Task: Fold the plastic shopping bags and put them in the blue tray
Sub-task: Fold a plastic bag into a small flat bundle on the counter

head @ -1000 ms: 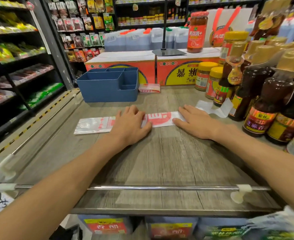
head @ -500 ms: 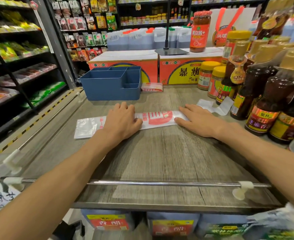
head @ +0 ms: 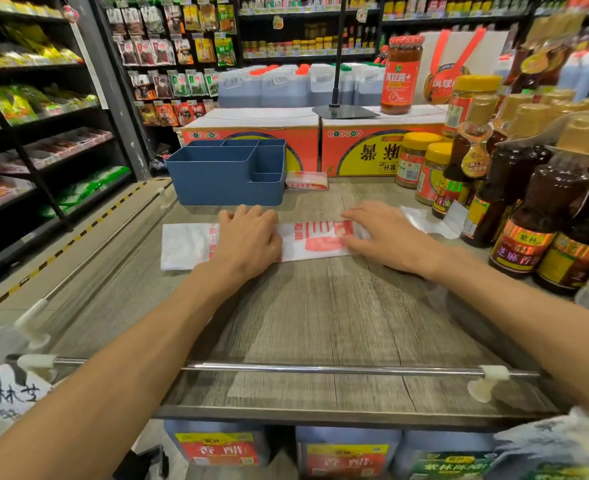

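plastic bag (head: 185,244), folded into a long strip, is lying flat on the table (head: 321,317) just in front of the blue tray (head: 227,176). left hand (head: 248,242) is pressing its middle, fingers flat. right hand (head: 386,233) is pressing the right end, fingers spread. a second folded bag (head: 306,180) is sitting beside the tray.
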